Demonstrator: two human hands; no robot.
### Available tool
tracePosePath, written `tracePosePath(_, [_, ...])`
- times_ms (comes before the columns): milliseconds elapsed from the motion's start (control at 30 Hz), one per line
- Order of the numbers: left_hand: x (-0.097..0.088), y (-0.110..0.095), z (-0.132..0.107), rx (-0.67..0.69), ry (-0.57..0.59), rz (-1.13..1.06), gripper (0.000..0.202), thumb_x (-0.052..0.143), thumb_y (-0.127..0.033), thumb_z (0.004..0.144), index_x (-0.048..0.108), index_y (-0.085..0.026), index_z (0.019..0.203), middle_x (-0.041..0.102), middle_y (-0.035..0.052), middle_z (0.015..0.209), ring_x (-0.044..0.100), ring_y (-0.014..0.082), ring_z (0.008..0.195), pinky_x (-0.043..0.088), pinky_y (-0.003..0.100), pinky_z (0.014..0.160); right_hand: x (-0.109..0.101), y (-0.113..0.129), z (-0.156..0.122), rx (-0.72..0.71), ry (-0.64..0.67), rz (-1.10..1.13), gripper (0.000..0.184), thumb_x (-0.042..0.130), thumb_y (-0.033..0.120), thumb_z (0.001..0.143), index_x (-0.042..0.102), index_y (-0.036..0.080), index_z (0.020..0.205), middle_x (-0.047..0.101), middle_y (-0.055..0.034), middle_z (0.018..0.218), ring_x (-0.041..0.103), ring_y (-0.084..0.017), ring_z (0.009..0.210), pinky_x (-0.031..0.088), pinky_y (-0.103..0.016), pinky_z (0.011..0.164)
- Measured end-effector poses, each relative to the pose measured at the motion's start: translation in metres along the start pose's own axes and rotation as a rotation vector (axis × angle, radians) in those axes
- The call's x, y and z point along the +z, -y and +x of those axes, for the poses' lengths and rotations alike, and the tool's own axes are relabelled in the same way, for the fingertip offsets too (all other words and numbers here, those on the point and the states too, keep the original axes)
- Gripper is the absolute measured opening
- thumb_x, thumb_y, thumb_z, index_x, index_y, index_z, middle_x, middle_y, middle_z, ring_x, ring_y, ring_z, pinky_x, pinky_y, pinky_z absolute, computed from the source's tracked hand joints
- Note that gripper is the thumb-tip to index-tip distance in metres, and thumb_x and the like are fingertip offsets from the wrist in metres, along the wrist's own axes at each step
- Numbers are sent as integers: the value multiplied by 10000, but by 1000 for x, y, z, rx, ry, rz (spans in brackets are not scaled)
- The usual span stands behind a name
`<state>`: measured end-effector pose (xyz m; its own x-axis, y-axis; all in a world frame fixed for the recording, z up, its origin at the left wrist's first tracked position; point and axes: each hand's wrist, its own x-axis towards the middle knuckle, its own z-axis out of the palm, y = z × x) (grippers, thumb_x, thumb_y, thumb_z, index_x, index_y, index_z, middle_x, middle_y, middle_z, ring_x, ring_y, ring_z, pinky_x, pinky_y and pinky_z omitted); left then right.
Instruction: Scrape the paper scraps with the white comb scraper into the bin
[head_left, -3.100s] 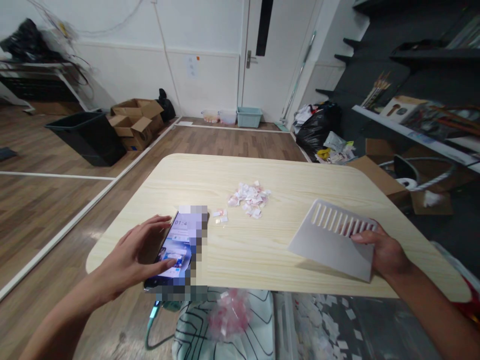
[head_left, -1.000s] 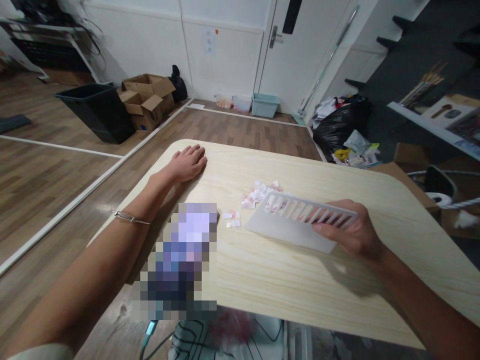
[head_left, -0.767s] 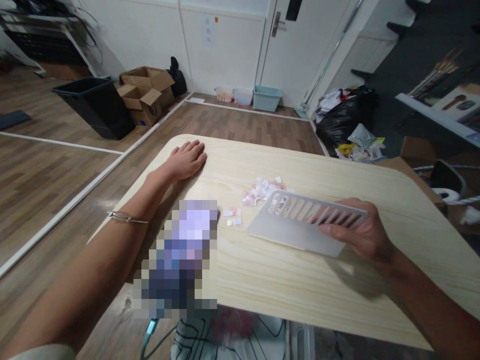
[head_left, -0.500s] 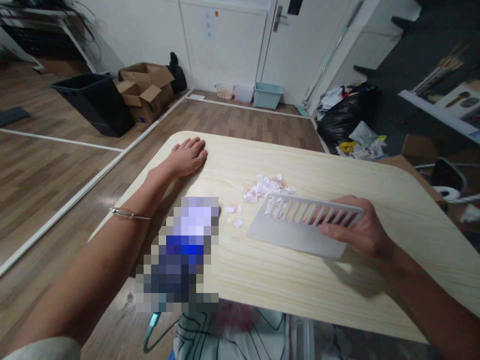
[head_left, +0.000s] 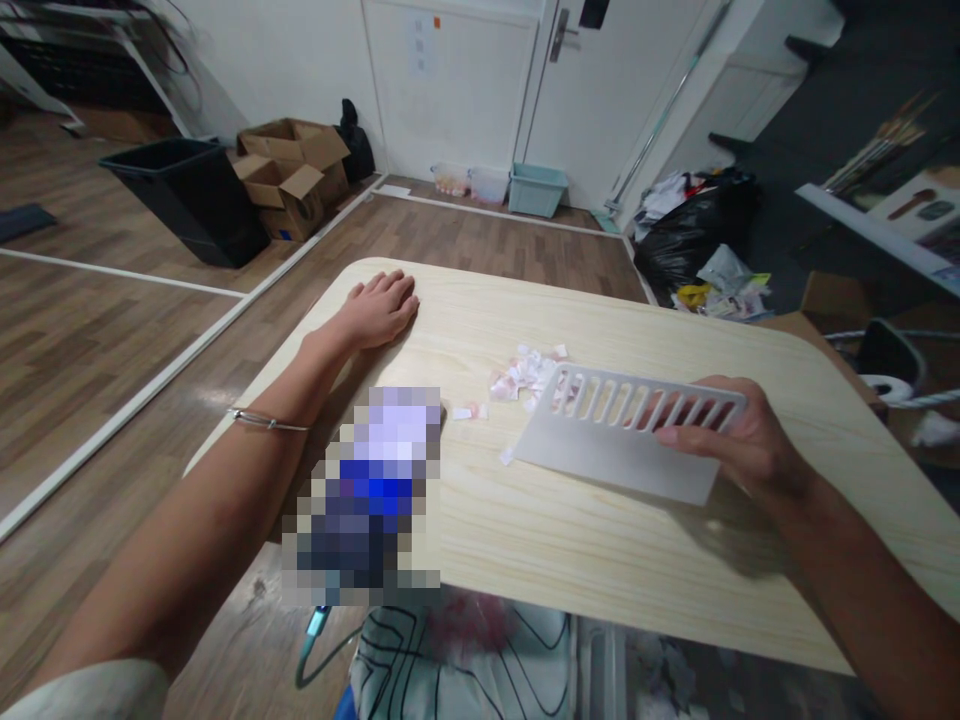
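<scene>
My right hand (head_left: 739, 440) is closed on the slotted upper edge of a flat white plastic scraper (head_left: 622, 445), whose lower edge rests on the light wooden table (head_left: 570, 540). A small heap of pink and white paper scraps (head_left: 525, 368) lies just behind the scraper's left end, with a few loose scraps (head_left: 469, 411) to the left. My left hand (head_left: 379, 308) lies flat, palm down and fingers stretched out, near the table's far left corner. A phone (head_left: 371, 490), blurred out, lies by my left forearm.
A black bin (head_left: 176, 200) and cardboard boxes (head_left: 292, 185) stand on the wooden floor at the left. A black rubbish bag (head_left: 690, 245) and litter lie at the right. A bag with paper scraps (head_left: 465, 640) sits below the table's near edge.
My left hand left the phone and now lies flat at the table's far left. My right hand brought the scraper in from the right to the scrap heap, then slid it slightly right.
</scene>
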<state>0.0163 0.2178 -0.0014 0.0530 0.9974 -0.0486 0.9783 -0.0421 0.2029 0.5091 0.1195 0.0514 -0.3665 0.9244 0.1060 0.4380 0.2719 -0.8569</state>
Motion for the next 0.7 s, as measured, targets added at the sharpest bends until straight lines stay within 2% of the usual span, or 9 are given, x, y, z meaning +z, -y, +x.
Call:
tracePosePath(167, [2, 4, 2, 21, -16, -20, 815, 242, -578, 1223, 454, -222, 1925, 370, 168, 2056, 313, 434, 1912, 278, 686, 1531, -15, 15, -1, 127, -4, 33, 326, 1043, 521, 785, 929, 218, 825, 915, -167, 818, 804, -306, 674, 576, -377, 586])
tracePosePath(300, [3, 4, 2, 17, -24, -29, 824, 243, -594, 1217, 462, -226, 1921, 384, 161, 2050, 312, 435, 1911, 276, 678, 1529, -22, 26, -3, 150, -8, 38, 317, 1083, 490, 745, 900, 234, 786, 914, -166, 828, 830, -326, 708, 619, -412, 641])
tracePosePath(467, [2, 3, 2, 9, -17, -25, 843, 228, -578, 1204, 469, -189, 1912, 371, 180, 2053, 327, 449, 1903, 293, 667, 1527, -32, 26, -7, 186, -52, 29, 342, 1114, 502, 684, 914, 239, 772, 927, -178, 843, 841, -331, 712, 617, -416, 657])
tracePosePath(567, [2, 3, 2, 8, -19, -20, 840, 222, -582, 1201, 469, -217, 1917, 380, 163, 2053, 326, 451, 1900, 286, 685, 1527, -37, 25, -10, 189, -87, 37, 283, 1109, 438, 661, 918, 241, 730, 908, -166, 783, 813, -297, 651, 572, -389, 626])
tracePosePath(700, [4, 4, 2, 0, -36, -12, 841, 221, -602, 1197, 475, -248, 1917, 404, 144, 2044, 344, 454, 1890, 313, 680, 1518, -50, 25, -20, 211, -109, 28, 240, 1097, 402, 670, 931, 247, 748, 929, -182, 841, 799, -293, 658, 549, -380, 609])
